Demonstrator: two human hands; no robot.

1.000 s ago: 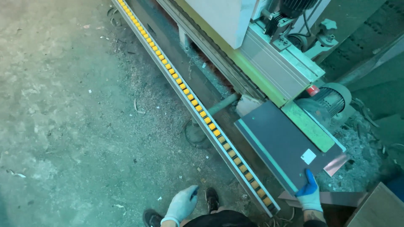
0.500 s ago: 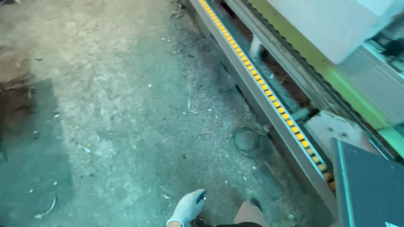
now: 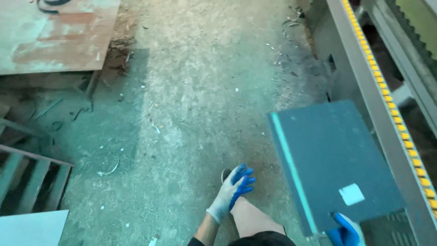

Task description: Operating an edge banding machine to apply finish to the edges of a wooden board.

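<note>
From the head view, my right hand (image 3: pixel 346 230) sits at the bottom edge of the picture, gloved in blue, its fingers clamped on the near edge of a dark grey panel (image 3: pixel 334 159). The panel is carried flat and lifted off the floor (image 3: pixel 200 91), just left of the long machine rail (image 3: pixel 387 95) with its row of yellow rollers. It has a pale teal band (image 3: pixel 291 168) along its left edge and a small white sticker (image 3: pixel 351 193) near my grip.

I judge the board stiff and fairly heavy for one hand, with a smooth face that could slip. Held only by one edge it wants to tip down at the far end, so a second grip on the teal side, about midway, would steady it.

My left hand (image 3: pixel 234 189) hangs free above the dusty concrete, fingers loosely spread and holding nothing. A rusty sheet (image 3: pixel 54 36) lies at the floor's far left corner.
</note>
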